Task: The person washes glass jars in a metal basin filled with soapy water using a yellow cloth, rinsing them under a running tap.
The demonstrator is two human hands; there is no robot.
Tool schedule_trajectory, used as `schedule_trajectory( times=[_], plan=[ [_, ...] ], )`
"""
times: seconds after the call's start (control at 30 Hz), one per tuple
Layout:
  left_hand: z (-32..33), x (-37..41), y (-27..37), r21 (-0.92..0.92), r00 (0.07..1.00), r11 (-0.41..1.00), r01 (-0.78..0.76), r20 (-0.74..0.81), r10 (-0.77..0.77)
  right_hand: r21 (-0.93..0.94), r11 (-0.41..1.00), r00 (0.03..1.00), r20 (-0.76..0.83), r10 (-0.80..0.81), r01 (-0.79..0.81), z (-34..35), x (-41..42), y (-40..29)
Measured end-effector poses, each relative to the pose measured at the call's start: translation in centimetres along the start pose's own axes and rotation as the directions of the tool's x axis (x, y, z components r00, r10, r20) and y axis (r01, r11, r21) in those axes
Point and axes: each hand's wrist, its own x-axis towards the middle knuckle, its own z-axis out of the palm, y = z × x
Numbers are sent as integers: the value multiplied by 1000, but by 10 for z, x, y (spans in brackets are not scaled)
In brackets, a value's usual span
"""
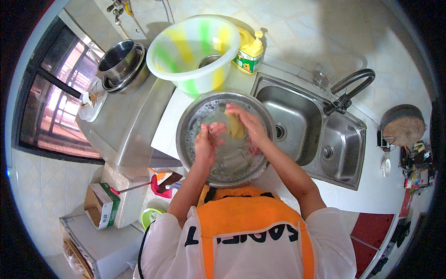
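Observation:
A wide stainless steel basin (223,181) of soapy water stands on the counter edge right before me. Inside it, my right hand (248,123) has a wet yellow cloth (235,126) against its palm and fingers. My left hand (209,141) is over the left part of the basin, thumb up and fingers bent toward the cloth. Something clear may lie by its fingers, but water and foam make this hard to tell. A small reddish thing (253,149) shows in the water below my right wrist.
A double-bowl steel sink (292,122) with a black faucet (353,87) lies to the right. Behind the basin stand a striped plastic tub (188,78) and a yellow pump bottle (249,57). Stacked steel pots (122,66) are at the left; a pan (402,125) is at far right.

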Motion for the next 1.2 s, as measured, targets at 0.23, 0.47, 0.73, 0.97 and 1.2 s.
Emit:
schedule_trajectory(
  times=[0.23, 0.47, 0.73, 0.97, 1.2],
  plan=[
    [-12, -4, 12, 107, 995, 994, -17, 95, 6, 335, 861, 910, -29, 415, -382, 3, 13, 11],
    [-17, -15, 22, 154, 985, 986, -59, 172, 32, 341, 733, 779, 0, 627, -589, 4, 16, 22],
    [-33, -21, 30, 205, 978, 971, -123, 189, 84, -59, 750, 752, -93, 653, -658, 6, 24, 48],
    [-33, -30, 59, 294, 982, 939, -179, 114, 151, -821, 512, 920, -38, 390, -251, 51, 16, 23],
    [-18, -21, 59, 320, 993, 940, -120, 50, 110, -953, 231, 816, 290, 499, 198, 63, -6, 73]
  ],
)
